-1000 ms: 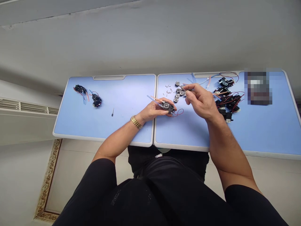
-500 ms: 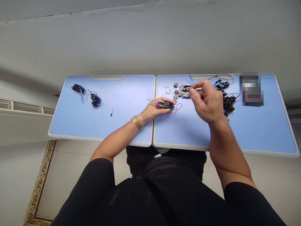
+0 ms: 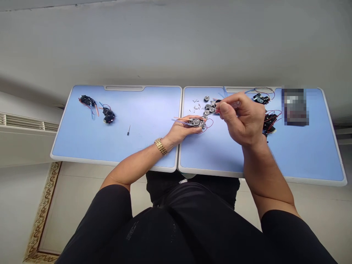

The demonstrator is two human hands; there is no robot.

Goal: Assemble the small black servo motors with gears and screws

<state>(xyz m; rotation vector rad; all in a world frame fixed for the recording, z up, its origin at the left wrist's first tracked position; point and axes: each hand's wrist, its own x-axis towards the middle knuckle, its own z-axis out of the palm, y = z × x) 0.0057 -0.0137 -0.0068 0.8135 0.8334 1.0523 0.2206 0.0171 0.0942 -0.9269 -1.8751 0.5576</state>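
Note:
My left hand [image 3: 180, 131] grips a small motor assembly [image 3: 196, 123] with a round silver face turned upward, blue and orange tubes or leads pointing left, and a thin red wire looping off its right side. In my right hand [image 3: 243, 119] a screwdriver [image 3: 235, 105] with a clear reddish handle is pinched between thumb and fingers. Its shaft slants down left toward the assembly; whether the tip touches cannot be made out. Just beyond lie several round silver parts [image 3: 206, 98] and scattered small screws [image 3: 196, 107]. Part of a further assembly is hidden behind my right hand.
Two black wired assemblies [image 3: 109, 115] and a small dark-handled tool [image 3: 128, 130] lie on the left blue table [image 3: 143, 106]. More black assemblies [image 3: 271, 123] sit right of my right hand, beside a blurred dark object [image 3: 295, 106]. A wall rises behind the tables.
The screwdriver has swung down, its tip now lower and nearer the motor assembly. My left hand has tilted the assembly so its silver face shows more. The view has shifted slightly.

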